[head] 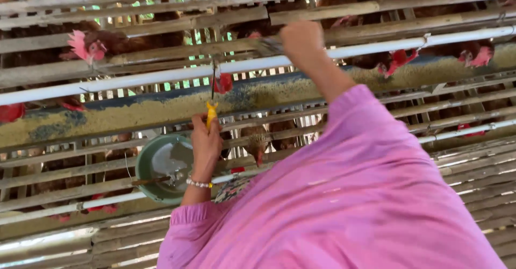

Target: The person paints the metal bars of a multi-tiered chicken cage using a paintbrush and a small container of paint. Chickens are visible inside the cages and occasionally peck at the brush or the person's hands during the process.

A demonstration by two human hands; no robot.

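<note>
My left hand (207, 140), with a bead bracelet at the wrist, is shut on a yellow-handled tool (212, 112). The tool's thin metal shaft points up towards the long feed trough (134, 113). My right hand (301, 39) is raised higher, at the bamboo slats (226, 16) just above a white pipe (161, 75). It is seen from the back, fist closed, and a small grey metal piece (270, 44) sticks out of it to the left. Both arms wear pink sleeves (349, 194) that fill the lower right.
Brown hens with red combs (91, 46) poke their heads through the slats along the upper and lower cage rows. A green bowl (146, 164) sits at the lower row beside my left wrist. A second white pipe (462, 132) runs along the lower row.
</note>
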